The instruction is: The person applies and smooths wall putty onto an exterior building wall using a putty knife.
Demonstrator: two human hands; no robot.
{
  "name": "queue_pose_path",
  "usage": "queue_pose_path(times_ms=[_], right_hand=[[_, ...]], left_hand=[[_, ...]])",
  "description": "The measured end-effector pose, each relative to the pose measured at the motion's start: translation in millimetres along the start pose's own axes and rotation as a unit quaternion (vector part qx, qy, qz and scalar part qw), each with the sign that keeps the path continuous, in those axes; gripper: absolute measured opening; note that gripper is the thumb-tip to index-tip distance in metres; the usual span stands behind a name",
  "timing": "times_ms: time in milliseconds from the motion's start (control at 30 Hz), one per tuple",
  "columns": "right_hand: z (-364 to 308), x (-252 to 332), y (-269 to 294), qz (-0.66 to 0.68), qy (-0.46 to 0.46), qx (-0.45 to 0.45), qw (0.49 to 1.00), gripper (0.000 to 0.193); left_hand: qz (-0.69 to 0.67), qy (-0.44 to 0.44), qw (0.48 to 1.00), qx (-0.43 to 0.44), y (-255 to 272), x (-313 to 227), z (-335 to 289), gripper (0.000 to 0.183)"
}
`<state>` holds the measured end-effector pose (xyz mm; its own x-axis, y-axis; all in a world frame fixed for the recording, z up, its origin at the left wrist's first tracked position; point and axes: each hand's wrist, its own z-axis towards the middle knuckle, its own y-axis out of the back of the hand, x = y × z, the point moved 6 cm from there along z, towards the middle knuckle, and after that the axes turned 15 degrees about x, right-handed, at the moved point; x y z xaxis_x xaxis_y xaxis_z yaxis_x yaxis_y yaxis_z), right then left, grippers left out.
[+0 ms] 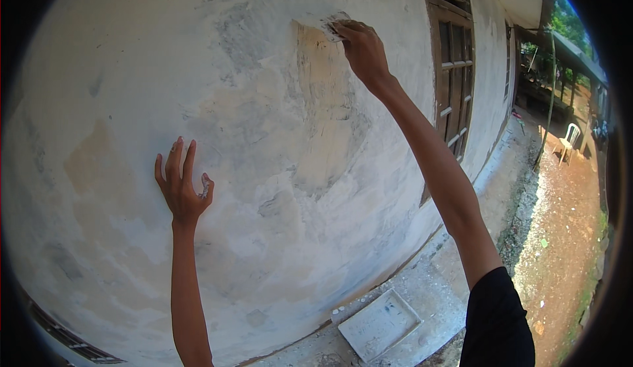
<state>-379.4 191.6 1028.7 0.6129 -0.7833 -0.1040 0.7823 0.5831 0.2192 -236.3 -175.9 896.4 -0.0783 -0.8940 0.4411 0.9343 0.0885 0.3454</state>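
Observation:
My right hand (364,51) is raised high against the wall (257,123), its fingers closed around a putty scraper (331,27) coated in whitish-grey paste. The scraper's face meets the wall at the top of a long beige patch (323,97) with dark streaks. Most of the scraper is covered by paste and fingers. Lower and to the left, my left hand (183,186) rests with fingers spread at the wall surface. White paste clings to its thumb. Patches of white, grey and beige mottle the wall around both hands.
Below on the ledge lies a shallow rectangular tray (379,324), splattered white. Right of my raised arm is a brown wooden window (455,64) with panes. A dirt yard (567,235) stretches beyond, with a white plastic chair (568,141) and a leaning pole (548,103).

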Motion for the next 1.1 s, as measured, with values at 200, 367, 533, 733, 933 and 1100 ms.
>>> queue_pose_path(times_ms=[200,367,533,733,933,1100], right_hand=[[-129,32,-77,0.036,-0.026,0.08,0.996,0.039],[-205,44,-70,0.054,-0.017,0.159,0.986,0.042],[-176,35,-25,0.104,-0.04,0.263,0.958,0.029],[-23,-13,-12,0.046,0.0,0.129,0.991,0.026],[90,-40,30,-0.025,0.032,0.004,0.999,0.026],[54,-27,48,0.04,0.008,-0.086,0.995,0.025]], left_hand=[[0.003,-0.004,1.0,-0.005,-5,-2,3,0.065],[0.005,-0.007,1.0,-0.001,-2,-2,2,0.065],[0.014,0.017,1.0,0.004,1,5,-3,0.066],[0.009,0.01,1.0,-0.003,-1,-1,2,0.067],[0.013,0.012,1.0,-0.006,-3,0,1,0.067],[0.021,0.015,1.0,-0.003,1,3,-2,0.067]])
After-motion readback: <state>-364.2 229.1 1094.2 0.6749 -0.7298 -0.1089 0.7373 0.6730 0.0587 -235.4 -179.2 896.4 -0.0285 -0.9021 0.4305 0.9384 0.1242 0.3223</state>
